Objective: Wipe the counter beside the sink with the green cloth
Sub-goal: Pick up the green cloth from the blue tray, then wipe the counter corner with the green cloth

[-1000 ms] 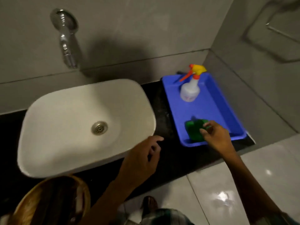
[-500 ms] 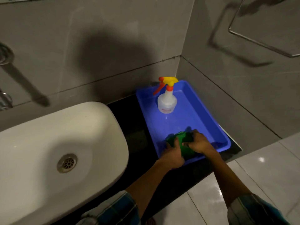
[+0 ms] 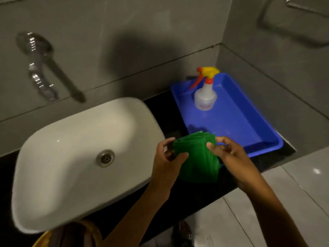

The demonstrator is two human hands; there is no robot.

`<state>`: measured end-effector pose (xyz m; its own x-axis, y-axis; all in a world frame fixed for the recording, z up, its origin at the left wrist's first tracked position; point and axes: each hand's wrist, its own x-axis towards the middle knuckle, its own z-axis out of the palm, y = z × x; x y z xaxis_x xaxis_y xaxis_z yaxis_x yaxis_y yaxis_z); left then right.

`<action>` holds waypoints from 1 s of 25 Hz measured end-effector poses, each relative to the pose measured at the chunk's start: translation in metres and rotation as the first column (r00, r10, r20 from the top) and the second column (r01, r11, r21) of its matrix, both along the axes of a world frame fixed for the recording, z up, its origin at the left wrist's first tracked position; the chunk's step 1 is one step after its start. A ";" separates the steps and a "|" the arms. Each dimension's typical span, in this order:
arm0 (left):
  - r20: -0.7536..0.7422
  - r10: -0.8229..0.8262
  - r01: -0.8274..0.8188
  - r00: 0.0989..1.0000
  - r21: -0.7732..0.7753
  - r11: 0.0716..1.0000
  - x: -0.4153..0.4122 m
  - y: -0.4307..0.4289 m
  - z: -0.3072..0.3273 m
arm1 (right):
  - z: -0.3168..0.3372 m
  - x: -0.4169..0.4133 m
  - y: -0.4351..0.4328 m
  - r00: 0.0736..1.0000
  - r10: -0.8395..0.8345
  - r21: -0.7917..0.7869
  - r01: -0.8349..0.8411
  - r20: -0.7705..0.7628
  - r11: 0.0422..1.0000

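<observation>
The folded green cloth (image 3: pixel 197 157) hangs in the air above the black counter (image 3: pixel 179 195), between the white sink (image 3: pixel 71 157) and the blue tray (image 3: pixel 249 125). My left hand (image 3: pixel 167 157) pinches its left top edge. My right hand (image 3: pixel 229 154) pinches its right top edge with thumb and fingers. The cloth's lower part droops down, clear of the tray.
A white spray bottle (image 3: pixel 205 97) with a yellow and red trigger stands at the far end of the tray. A chrome tap (image 3: pixel 42 68) sticks out of the wall above the sink. A woven basket (image 3: pixel 71 236) sits below the sink's front. Tiled walls close the corner at right.
Both hands closed on the cloth in the tray, then lifted it out toward me and to the left. It now hangs over the counter strip beside the sink.
</observation>
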<state>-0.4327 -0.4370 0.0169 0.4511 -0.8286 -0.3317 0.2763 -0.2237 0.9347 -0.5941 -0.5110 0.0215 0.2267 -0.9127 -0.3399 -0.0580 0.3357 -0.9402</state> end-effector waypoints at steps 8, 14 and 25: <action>0.079 0.472 -0.478 0.878 0.127 0.869 0.151 0.263 0.015 | -0.014 0.195 0.215 0.780 0.619 -0.010 -0.622 -0.091 0.783; 0.009 0.568 -0.558 0.823 0.201 0.805 0.271 0.471 -0.029 | -0.030 0.359 0.383 0.500 0.799 -0.196 -0.866 -0.335 0.460; 0.790 0.165 -0.590 0.591 0.284 0.756 0.405 0.572 -0.118 | -0.104 0.516 0.510 0.271 0.377 -0.282 -0.959 -0.886 0.026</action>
